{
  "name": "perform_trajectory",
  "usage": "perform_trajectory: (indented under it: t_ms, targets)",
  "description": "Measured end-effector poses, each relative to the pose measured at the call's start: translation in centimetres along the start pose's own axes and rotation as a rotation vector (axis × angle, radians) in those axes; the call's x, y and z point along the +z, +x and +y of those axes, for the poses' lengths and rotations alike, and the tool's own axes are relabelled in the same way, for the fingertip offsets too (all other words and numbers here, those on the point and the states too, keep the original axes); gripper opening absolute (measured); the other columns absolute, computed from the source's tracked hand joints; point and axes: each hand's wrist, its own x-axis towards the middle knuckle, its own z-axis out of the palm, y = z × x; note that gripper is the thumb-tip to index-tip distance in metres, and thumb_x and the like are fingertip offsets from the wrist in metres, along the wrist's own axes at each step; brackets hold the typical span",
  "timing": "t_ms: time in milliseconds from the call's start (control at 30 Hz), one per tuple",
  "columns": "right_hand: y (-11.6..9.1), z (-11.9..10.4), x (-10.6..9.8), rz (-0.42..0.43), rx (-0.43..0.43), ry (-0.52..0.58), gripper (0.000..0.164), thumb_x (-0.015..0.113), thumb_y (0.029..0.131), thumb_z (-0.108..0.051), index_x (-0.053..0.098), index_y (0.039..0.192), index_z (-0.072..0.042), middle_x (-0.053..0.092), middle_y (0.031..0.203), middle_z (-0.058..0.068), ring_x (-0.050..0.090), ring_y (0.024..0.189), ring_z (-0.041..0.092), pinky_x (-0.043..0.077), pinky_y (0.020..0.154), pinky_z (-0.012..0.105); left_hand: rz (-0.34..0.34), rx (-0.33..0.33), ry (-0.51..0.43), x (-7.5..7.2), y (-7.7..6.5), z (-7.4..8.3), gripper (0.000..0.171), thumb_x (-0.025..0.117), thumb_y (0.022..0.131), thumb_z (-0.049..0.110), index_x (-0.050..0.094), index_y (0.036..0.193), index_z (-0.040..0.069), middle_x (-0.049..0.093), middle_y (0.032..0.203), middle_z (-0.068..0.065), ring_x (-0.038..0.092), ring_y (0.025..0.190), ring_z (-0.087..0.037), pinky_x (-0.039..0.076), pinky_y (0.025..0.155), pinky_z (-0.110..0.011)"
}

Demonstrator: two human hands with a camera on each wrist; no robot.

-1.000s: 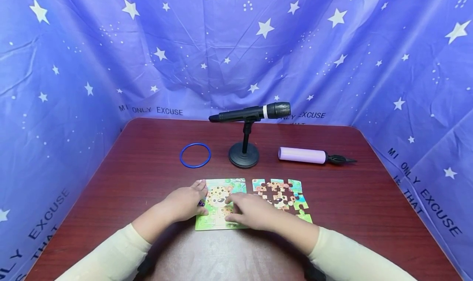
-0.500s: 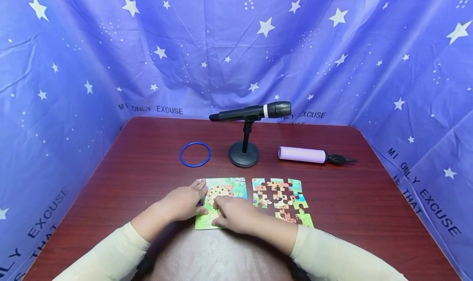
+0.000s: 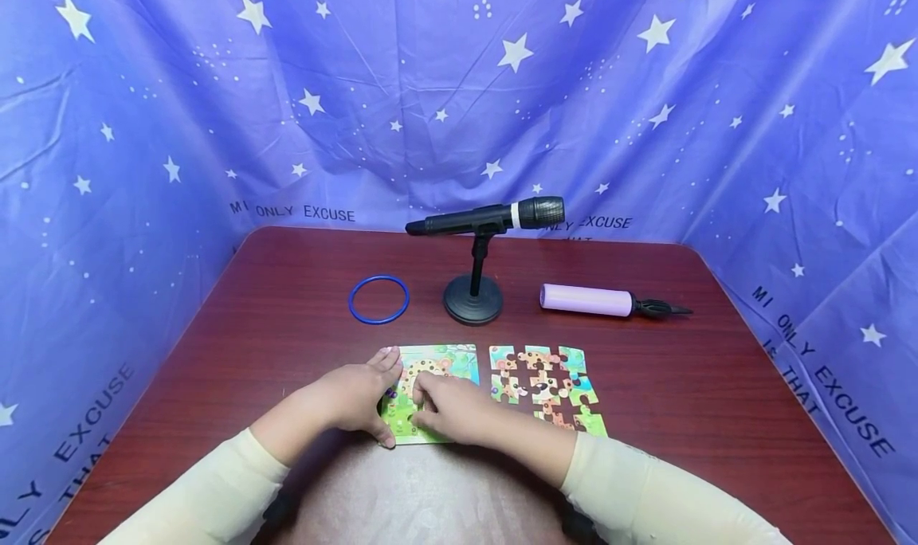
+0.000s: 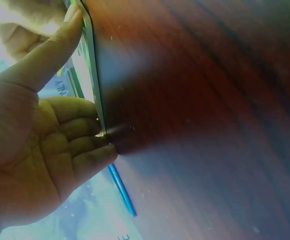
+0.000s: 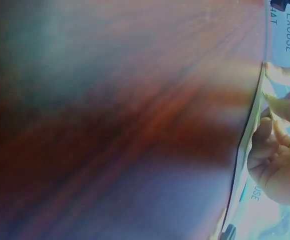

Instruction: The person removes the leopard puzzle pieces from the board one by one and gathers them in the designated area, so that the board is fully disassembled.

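A puzzle board (image 3: 459,355) with a spotted-animal picture on green and blue lies near the front of the table. My left hand (image 3: 356,394) rests along its left side, fingers nearly straight on the edge and thumb spread to the near left corner. Over the board's lower middle, my right hand (image 3: 455,408) has thumb and index bent close to the surface, pinching what seems to be a puzzle piece, mostly hidden by the fingers. In the right wrist view the right hand's other fingers (image 5: 262,155) are curled. To the right lie several loose puzzle pieces (image 3: 574,359), laid out with gaps.
Behind the board stand a blue ring (image 3: 351,310), a black microphone (image 3: 459,223) on a round-based stand (image 3: 473,306), and a lilac hand pump (image 3: 586,300) with a black nozzle. Starry blue curtains (image 3: 402,67) enclose the table's back and sides.
My right hand has shifted left across the board, most of it during the first half second. The left thumb has slid down towards the near left corner. The loose pieces stay put.
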Motion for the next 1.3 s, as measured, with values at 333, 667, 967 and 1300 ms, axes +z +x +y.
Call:
perform_trajectory:
  t_ms: [333,667,967,1300]
  targets:
    - [-0.2,0.5,-1.2,-0.084,0.053,0.425,0.014,0.071,0.089,-0.016,0.062,0.079,-0.016,0.066,0.067,-0.001,0.064,0.057,0.011,0.055,0.053,0.026,0.012,0.008,0.013,0.0,0.1,0.2,0.121,0.086,0.061,0.058,0.034,0.149,-0.007,0.020,0.160,-0.024,0.018,0.150,-0.034,0.027,0.119,-0.045]
    - [-2.6,3.1,-3.8,-0.096,0.114,0.673,0.008,0.068,0.091,-0.007,0.063,0.087,-0.001,0.069,0.079,0.016,0.070,0.068,0.028,0.061,0.064,0.040,0.009,0.013,-0.005,0.0,0.1,0.2,0.120,0.086,0.062,0.056,0.032,0.149,-0.007,0.019,0.160,-0.024,0.017,0.150,-0.034,0.025,0.120,-0.045]
    - [-5.8,5.8,-5.9,-0.062,0.185,0.713,0.009,0.066,0.091,-0.006,0.062,0.089,0.002,0.067,0.081,0.019,0.070,0.069,0.033,0.061,0.064,0.041,0.004,0.007,-0.002,0.2,0.2,0.0,0.121,0.085,0.061,0.058,0.033,0.149,-0.006,0.019,0.161,-0.023,0.016,0.151,-0.034,0.025,0.120,-0.045]
    - [-8.8,8.7,-6.6,-0.083,0.288,0.708,0.008,0.060,0.092,-0.002,0.062,0.089,0.006,0.068,0.078,0.017,0.067,0.060,0.020,0.060,0.058,0.039,-0.002,0.007,-0.009,-0.1,0.1,0.2,0.120,0.085,0.062,0.056,0.033,0.149,-0.007,0.018,0.161,-0.023,0.014,0.151,-0.034,0.025,0.120,-0.045]
